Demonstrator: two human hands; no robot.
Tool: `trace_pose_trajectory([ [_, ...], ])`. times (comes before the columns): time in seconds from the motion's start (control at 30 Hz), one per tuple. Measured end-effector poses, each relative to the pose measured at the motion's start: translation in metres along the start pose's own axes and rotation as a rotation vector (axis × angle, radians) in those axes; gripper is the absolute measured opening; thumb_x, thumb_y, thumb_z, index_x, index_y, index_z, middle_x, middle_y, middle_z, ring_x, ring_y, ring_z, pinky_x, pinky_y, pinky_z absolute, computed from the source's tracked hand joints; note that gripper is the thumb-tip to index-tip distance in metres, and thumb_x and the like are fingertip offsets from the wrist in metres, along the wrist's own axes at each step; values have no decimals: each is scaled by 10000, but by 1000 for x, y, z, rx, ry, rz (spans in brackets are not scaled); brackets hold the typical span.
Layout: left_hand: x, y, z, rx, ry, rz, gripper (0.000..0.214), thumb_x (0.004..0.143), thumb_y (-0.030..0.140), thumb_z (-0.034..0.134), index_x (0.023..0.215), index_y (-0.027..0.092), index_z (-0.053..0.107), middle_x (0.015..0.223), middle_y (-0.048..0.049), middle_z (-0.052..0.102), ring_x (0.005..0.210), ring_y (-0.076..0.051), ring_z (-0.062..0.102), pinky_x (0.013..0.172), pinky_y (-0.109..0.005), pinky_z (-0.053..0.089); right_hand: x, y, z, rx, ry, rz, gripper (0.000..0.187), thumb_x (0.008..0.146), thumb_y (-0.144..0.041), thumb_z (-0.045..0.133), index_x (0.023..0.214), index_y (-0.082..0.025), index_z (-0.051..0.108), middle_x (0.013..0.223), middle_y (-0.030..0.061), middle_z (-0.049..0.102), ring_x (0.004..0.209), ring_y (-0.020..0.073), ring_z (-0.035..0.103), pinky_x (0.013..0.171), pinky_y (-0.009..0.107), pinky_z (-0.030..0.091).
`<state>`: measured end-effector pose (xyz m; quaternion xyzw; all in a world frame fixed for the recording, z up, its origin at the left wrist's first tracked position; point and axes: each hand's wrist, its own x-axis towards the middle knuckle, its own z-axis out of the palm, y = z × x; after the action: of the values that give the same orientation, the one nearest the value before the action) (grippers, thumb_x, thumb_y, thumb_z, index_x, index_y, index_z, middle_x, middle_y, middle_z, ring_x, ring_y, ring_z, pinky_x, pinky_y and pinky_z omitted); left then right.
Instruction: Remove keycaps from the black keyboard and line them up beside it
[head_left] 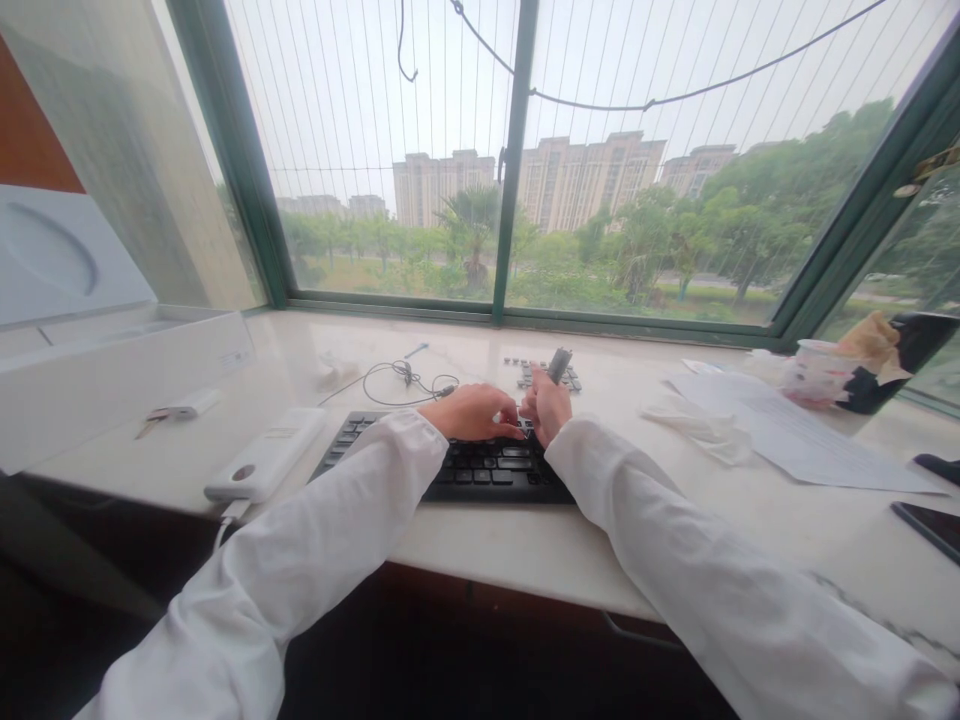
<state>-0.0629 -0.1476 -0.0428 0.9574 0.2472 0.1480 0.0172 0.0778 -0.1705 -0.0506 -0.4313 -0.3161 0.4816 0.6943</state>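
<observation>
A black keyboard [487,480] lies across the front of the white counter, partly covered by my hands and sleeves. My right hand [550,405] is closed around a grey stick-like tool [559,364]. The tool's thick end points up and away, and its lower end reaches down to the keys, mostly hidden by my fingers. From the left, my left hand [480,412] rests on the keyboard beside it, fingers bent and drawn together near the tool's low end. What those fingertips hold, if anything, is hidden. Behind my right hand, several loose keycaps [574,382] lie in rows.
To the left are a white power strip [266,455], a small white block [196,403], a thin black cable [405,375] and a white box [112,370]. Rightward lie paper sheets [795,425], a crumpled tissue [701,428], a cup [816,372] and a phone [930,528]. Windows rise behind.
</observation>
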Motion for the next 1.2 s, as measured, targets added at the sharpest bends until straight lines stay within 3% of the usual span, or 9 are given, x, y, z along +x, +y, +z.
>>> trace_pose_trajectory([
  [0.17,0,-1,-2,-124,-1,-50,310,768,516,654,799,215,722,835,-22,725,780,-167,648,710,-242,447,-4,1,2,33,-35,-35,476,838,-404,598,563,-232,249,372,-111,199,331,43,160,295,190,172],
  [0.53,-2,0,-5,-211,-38,-111,309,769,493,660,877,217,745,872,-8,736,816,-160,642,750,-237,439,13,-1,-11,144,-15,117,475,924,-402,491,589,-231,203,347,-112,158,318,44,101,281,187,131],
  [0.87,0,1,4,-210,25,-47,248,787,435,660,931,260,760,878,-1,726,780,-142,634,735,-221,439,6,-5,-7,3,-81,-55,509,838,-450,603,561,-233,235,381,-108,181,333,45,152,294,200,164],
  [1.2,1,3,8,-213,37,-19,255,827,132,537,957,222,738,975,-10,717,879,-127,633,839,-216,456,6,-12,-12,-21,-103,-90,519,840,-437,594,548,-238,213,374,-105,178,322,49,162,292,206,155],
])
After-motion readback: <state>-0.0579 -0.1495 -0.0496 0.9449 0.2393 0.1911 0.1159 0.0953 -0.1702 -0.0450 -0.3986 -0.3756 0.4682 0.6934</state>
